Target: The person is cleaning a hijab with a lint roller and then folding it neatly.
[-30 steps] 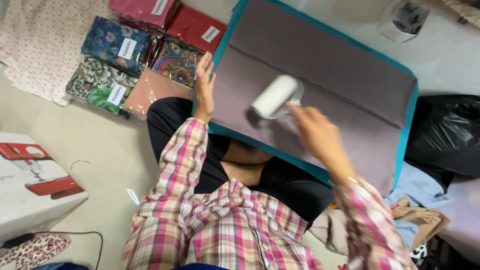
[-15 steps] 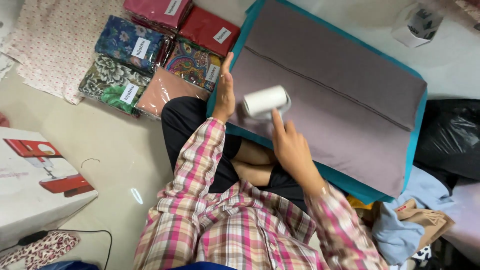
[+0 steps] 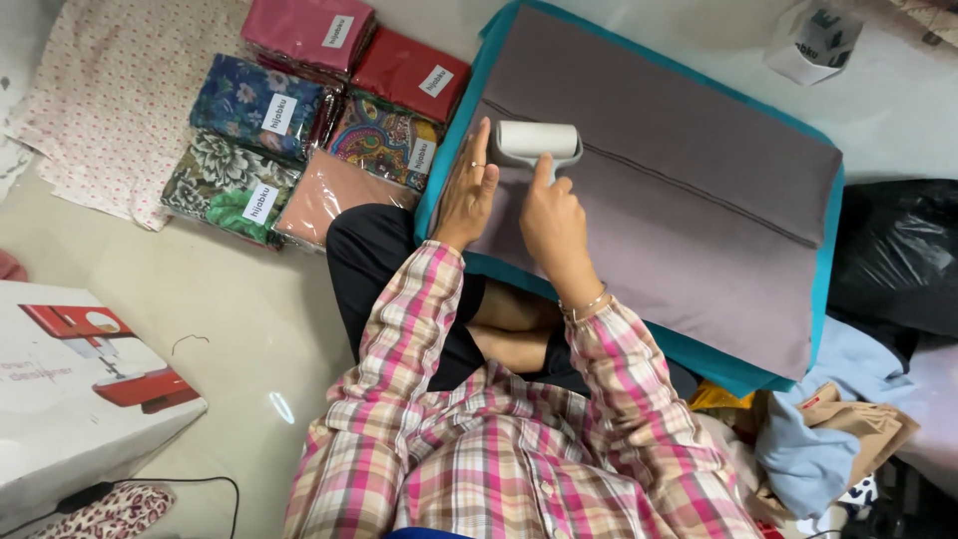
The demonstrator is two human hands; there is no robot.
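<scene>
— Right hand (image 3: 552,222)? Fingers?
— Wrapped around the handle of the white lint roller (image 3: 537,142), forefinger stretched along it.
— And the roller itself?
— Pressed on the folded mauve fabric (image 3: 679,210), near its left edge, over the teal board (image 3: 704,357).
— Left hand (image 3: 466,190)?
— Laid flat just beside the roller at that same left edge, fingers straight and close together, holding nothing.
— Around them?
— Packed patterned fabrics (image 3: 299,130) stacked on the floor, just left of the board; white cardboard box (image 3: 75,389) well apart, bottom left.
</scene>
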